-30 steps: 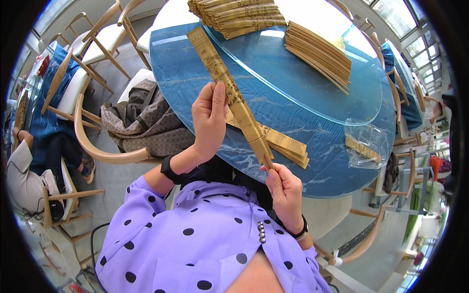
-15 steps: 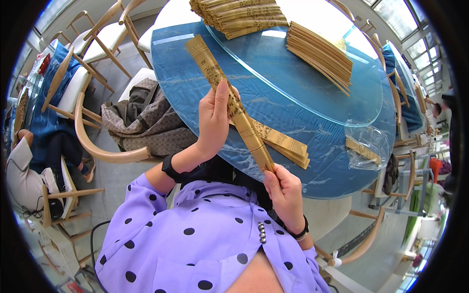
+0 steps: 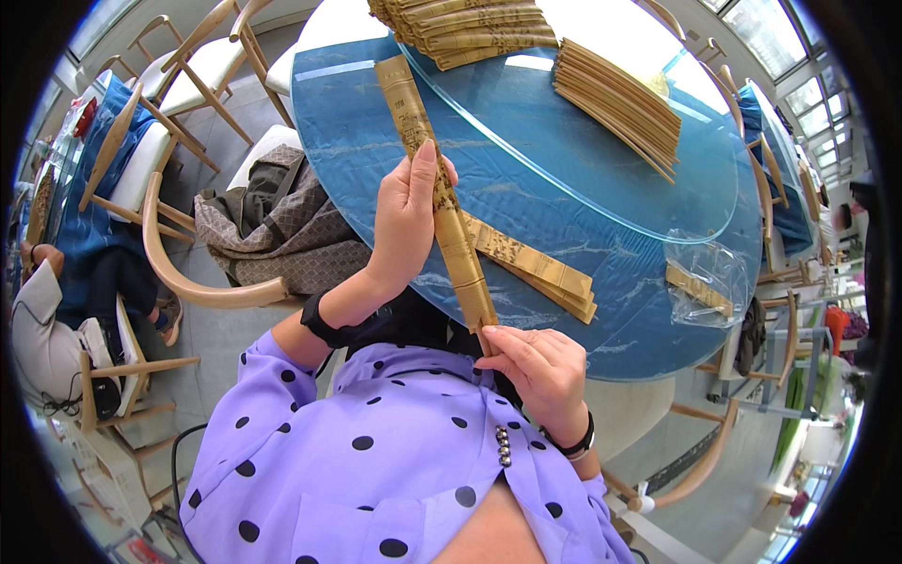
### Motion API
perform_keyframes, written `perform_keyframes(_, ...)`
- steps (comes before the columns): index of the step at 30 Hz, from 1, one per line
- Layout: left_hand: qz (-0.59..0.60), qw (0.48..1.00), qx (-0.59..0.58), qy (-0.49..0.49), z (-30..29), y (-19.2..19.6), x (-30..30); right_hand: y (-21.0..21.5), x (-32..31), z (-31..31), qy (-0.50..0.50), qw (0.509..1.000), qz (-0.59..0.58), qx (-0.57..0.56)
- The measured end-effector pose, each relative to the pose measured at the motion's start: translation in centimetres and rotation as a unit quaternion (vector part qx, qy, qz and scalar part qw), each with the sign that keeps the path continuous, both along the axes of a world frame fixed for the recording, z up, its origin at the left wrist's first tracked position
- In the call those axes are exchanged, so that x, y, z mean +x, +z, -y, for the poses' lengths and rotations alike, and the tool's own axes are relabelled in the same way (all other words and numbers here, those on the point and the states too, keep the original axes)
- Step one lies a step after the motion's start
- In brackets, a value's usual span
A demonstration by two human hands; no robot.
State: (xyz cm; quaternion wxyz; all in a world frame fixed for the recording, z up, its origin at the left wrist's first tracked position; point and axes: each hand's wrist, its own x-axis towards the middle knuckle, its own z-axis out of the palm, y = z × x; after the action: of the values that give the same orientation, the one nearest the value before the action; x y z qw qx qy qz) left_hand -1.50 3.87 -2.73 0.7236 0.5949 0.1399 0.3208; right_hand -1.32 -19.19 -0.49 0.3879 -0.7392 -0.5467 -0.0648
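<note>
While the left hand (image 3: pixel 406 218) wraps around the middle of a long closed bamboo fan (image 3: pixel 440 202), the right hand (image 3: pixel 536 368) pinches its near end, keeping it slanted above the blue desk (image 3: pixel 376 141). Beyond the right hand, more closed fans (image 3: pixel 536 268) lie stacked.

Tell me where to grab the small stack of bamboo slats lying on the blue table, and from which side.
Probably the stack of slats at its right end, coming from above with fingers pinching across the width. That end lies bare on the blue table; the left end is hidden behind the folded bamboo fan held by the left hand and right hand. It lies flat and thin, so lift an edge first.
</note>
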Motion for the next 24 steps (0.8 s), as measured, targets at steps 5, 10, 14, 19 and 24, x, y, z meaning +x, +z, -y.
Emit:
perform_keyframes(5,-0.019,0.999,0.015,-0.049,1.1,-0.5,-0.7,0.1,-0.2,-0.5,-0.036,0.999,-0.017,-0.021)
perform_keyframes(10,-0.036,0.998,-0.020,-0.051,1.0,-0.9,-0.5,-0.2,-0.4,-0.3,-0.082,0.995,-0.026,0.049)
perform_keyframes(14,-0.034,0.998,-0.029,-0.048,0.1,-0.7,0.2,-0.2,-0.1,-0.6,-0.034,0.998,-0.023,0.048)
perform_keyframes(19,-0.035,0.998,-0.023,-0.050,0.4,-0.3,0.1,-0.5,-0.1,-0.8,-0.039,0.997,-0.027,0.063)
perform_keyframes(24,-0.044,0.998,-0.010,-0.043,0.4,-0.5,0.2,-0.8,-0.1,-1.1,-0.054,0.996,-0.026,0.071)
